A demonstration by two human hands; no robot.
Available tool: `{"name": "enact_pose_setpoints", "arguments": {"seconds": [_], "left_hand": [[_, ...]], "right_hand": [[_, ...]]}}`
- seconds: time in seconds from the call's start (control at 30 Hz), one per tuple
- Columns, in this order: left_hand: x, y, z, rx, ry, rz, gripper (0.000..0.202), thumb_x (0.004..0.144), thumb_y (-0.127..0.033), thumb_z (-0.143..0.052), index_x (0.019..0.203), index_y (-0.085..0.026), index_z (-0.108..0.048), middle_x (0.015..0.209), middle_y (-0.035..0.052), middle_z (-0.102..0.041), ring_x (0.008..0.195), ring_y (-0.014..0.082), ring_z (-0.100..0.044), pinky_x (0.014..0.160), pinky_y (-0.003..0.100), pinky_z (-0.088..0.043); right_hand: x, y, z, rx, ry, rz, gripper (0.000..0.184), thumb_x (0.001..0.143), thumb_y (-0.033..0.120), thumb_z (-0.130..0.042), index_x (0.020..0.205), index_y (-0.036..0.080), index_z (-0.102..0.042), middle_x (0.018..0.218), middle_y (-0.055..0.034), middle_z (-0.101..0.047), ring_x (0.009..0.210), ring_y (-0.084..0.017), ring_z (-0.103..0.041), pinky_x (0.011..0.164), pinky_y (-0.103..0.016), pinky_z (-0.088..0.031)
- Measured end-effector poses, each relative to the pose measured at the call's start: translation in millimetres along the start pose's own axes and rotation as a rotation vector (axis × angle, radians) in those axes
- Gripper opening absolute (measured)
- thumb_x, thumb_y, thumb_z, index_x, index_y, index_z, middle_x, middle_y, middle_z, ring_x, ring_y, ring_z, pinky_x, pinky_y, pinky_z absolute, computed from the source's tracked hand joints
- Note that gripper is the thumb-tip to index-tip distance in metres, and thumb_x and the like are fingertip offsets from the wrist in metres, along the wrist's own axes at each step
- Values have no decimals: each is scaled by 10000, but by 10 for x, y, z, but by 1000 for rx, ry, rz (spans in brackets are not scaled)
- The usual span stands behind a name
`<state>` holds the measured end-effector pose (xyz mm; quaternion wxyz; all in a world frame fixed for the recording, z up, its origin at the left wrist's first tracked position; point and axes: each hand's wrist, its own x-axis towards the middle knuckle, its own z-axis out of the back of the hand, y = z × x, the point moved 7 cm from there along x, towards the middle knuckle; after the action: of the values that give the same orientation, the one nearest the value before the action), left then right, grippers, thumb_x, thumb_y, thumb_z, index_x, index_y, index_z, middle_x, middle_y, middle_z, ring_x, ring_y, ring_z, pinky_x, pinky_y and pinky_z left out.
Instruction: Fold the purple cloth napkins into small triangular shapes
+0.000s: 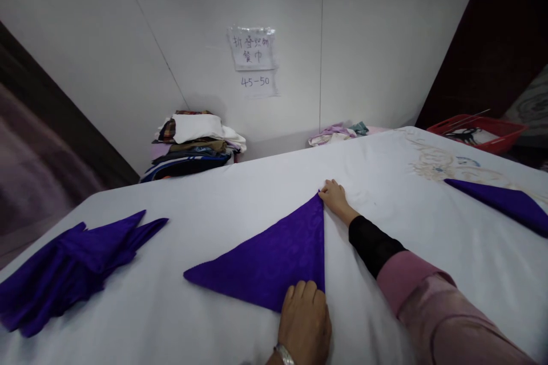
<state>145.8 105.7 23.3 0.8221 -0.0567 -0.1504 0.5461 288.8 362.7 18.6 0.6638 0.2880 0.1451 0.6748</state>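
Head view: purple, faintly patterned triangular cloth (274, 256) lies flat mid-counter, on the white cloth-covered counter (385, 182), one point toward the left. Right hand (336, 197), black cuff under pink sleeve, pinches the far corner, fingers together. Left hand (305, 316), silver bracelet (284, 355) at wrist, sits curled on the near corner; fingertips hidden, so can't tell if it pinches or just presses. Crumpled purple fabric heap (72, 274) at left; narrow folded purple cloth (500, 203) at right. Beyond the far edge: mixed-colour fabric stack (197, 140), red plastic basket (507, 138).
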Motion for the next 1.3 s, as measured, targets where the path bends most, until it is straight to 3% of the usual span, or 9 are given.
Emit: {"name": "enact_pose_setpoints", "arguments": {"seconds": [0.17,0.33,0.47,0.63,0.83,1.03,1.17,1.3], "left_hand": [[-6,25,43,85,71,-32,92,769,-137,-532,725,-192,-590,778,11,-586,756,186,-477,708,345,-293],[-105,117,136,121,13,-51,97,749,-127,-553,703,-209,-577,748,-9,-581,729,185,-476,694,341,-294],[-219,129,170,119,-91,-59,118,704,-108,-570,654,-214,-551,705,-19,-567,692,178,-469,671,334,-287],[-327,147,177,35,-176,-21,127,671,-99,-567,637,-216,-528,697,-24,-557,676,165,-463,656,321,-284],[-355,182,210,50,-164,54,126,692,-100,-548,648,-217,-537,716,-24,-562,710,168,-475,689,321,-302],[-332,171,199,123,-77,73,129,692,-99,-551,630,-212,-551,706,-18,-573,722,170,-499,690,325,-305],[-332,172,178,151,-46,81,133,684,-88,-547,641,-212,-570,714,-13,-588,726,171,-508,699,321,-315],[-338,192,168,146,-36,97,140,668,-81,-543,663,-213,-592,740,-8,-605,736,174,-510,714,316,-318]], "right_hand": [[-61,-251,173,49,-40,-54,147,685,141,-512,557,187,-565,1063,-87,-597,1269,-300,-294,1031,-464,-129],[-164,-420,295,178,-54,-55,123,694,200,-539,575,197,-571,1186,-80,-575,1288,-300,-302,1053,-483,-126],[-207,-289,297,343,-45,14,128,734,294,-535,644,213,-576,1310,-62,-508,1313,-230,-299,1050,-383,-243],[-225,-91,259,465,-12,81,157,744,337,-542,648,216,-571,1337,-60,-487,1311,-214,-315,1053,-370,-253],[-197,-140,232,405,-5,55,110,689,225,-575,582,201,-589,1306,-73,-515,1324,-252,-279,1066,-403,-218],[-189,-140,210,307,-1,52,121,694,166,-581,577,197,-596,1297,-63,-524,1326,-249,-271,1059,-439,-203],[-215,-93,204,286,-2,49,116,711,178,-583,597,196,-599,1310,-64,-512,1328,-252,-266,1056,-483,-168],[-247,-17,237,321,-21,89,125,755,244,-571,637,210,-599,1354,-55,-468,1334,-224,-261,1054,-448,-206]]}}
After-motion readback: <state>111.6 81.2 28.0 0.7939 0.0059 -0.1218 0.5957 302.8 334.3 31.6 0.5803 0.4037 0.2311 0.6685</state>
